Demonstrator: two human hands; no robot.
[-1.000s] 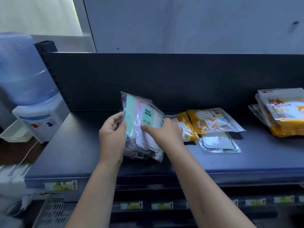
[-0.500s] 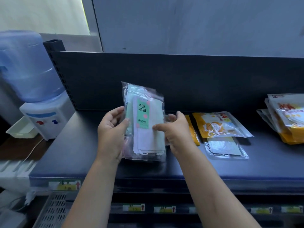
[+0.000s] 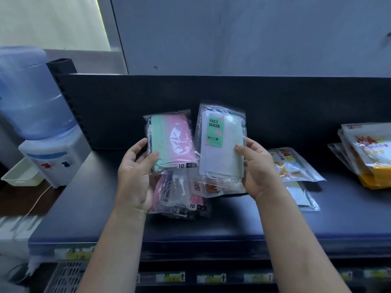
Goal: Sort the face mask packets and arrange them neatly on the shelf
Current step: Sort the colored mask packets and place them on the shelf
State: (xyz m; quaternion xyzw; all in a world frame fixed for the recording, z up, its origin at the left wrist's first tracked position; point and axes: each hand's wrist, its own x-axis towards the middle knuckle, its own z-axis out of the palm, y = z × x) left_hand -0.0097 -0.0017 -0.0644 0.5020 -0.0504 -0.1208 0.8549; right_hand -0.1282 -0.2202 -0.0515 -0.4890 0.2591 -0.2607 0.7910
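Bystanders around the dark shelving unit

A white water dispenser [image 3: 50,163] with red and blue taps stands off the left end of the unit, carrying a translucent blue water bottle [image 3: 29,92] upside down on top. Touching its lower left side sits a shallow cream plastic tray [image 3: 19,176], and a thin white cable [image 3: 37,203] trails down from its base. Behind rises a pale grey wall [image 3: 243,34]; at the upper left corner is a bright cream window pane [image 3: 53,22]. A grey perforated grille [image 3: 63,278] fills the bottom left corner.
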